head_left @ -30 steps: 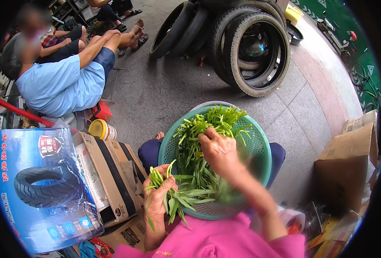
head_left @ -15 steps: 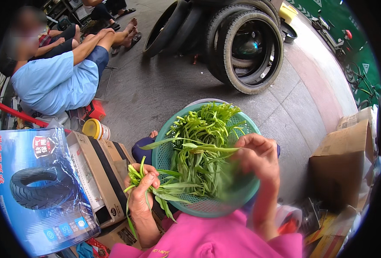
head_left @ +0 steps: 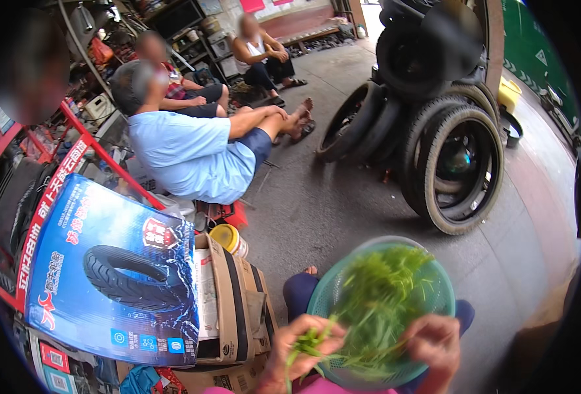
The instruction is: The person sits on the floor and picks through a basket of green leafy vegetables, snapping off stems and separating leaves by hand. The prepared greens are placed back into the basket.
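A green plastic colander [head_left: 446, 276] rests at my lap, between my knees. It is heaped with water spinach [head_left: 382, 289], long green stems and narrow leaves, blurred by motion. At the colander's near left rim, my left hand [head_left: 297, 351] is closed around a small bunch of water spinach stems [head_left: 311, 341]. My right hand [head_left: 433, 347] is over the near right side of the basket, its fingers curled in toward the greens. Whatever its fingertips pinch, if anything, is lost in the blur.
Cardboard boxes [head_left: 228, 315] and a blue tyre box [head_left: 120, 276] stand at my left, with a yellow-lidded tub [head_left: 228, 240] beyond. Worn tyres [head_left: 464, 171] stack ahead on the right. A person in a light blue shirt [head_left: 179, 154] sits ahead left, with others seated behind.
The view has swung left and up, so everything sits lower and farther right. My right hand has come down from the raised stem to the basket's near side. My left hand keeps its bunch.
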Motion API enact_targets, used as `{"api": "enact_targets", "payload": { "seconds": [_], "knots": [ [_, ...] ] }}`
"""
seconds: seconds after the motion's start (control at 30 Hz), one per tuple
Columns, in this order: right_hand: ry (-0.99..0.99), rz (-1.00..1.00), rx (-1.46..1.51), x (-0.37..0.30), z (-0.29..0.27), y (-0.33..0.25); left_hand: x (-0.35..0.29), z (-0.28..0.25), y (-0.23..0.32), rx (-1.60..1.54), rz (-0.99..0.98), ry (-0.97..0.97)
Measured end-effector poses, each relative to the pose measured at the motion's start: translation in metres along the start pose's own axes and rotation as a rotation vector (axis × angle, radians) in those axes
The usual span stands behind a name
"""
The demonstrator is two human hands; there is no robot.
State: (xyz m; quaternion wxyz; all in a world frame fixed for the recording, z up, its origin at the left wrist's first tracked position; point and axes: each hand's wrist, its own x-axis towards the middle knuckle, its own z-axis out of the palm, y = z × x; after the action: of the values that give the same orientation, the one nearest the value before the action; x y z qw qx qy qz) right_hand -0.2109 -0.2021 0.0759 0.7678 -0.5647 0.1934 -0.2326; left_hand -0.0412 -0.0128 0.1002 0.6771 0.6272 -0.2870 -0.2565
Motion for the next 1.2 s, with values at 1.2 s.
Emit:
{"api": "enact_targets", "payload": {
  "seconds": [1.2],
  "knots": [
    [0.521, -0.627, -1.01, 0.209, -0.088, 0.02, -0.003, -0.015, -0.039, -0.348, -0.494, -0.12]
  ]
}}
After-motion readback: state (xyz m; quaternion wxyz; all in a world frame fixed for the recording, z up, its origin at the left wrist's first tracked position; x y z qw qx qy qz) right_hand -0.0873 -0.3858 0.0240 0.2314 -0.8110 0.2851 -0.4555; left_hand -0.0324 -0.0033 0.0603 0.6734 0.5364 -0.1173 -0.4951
